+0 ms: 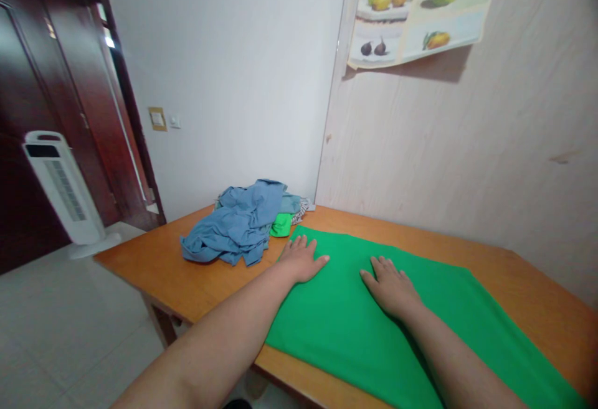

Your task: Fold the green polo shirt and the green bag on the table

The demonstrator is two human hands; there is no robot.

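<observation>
A large green cloth (346,315) lies spread mostly flat over the table, its near right part running out of view at the bottom. My left hand (301,261) rests palm down on its far left edge, fingers stretched out and thumb apart. Nearer its middle, my right hand (390,287) also lies palm down on the fabric with the fingers extended. Neither hand grips anything. Left of my left hand is a crumpled pile of blue clothes (240,219), with a small bright green piece of fabric (281,225) and some striped fabric (303,210) at its right side.
The wooden table (159,259) stands against the pale wall (233,73). A fruit poster (420,17) hangs above it. On the tiled floor at the left is a white tower fan (65,191), in front of a dark red door (51,73).
</observation>
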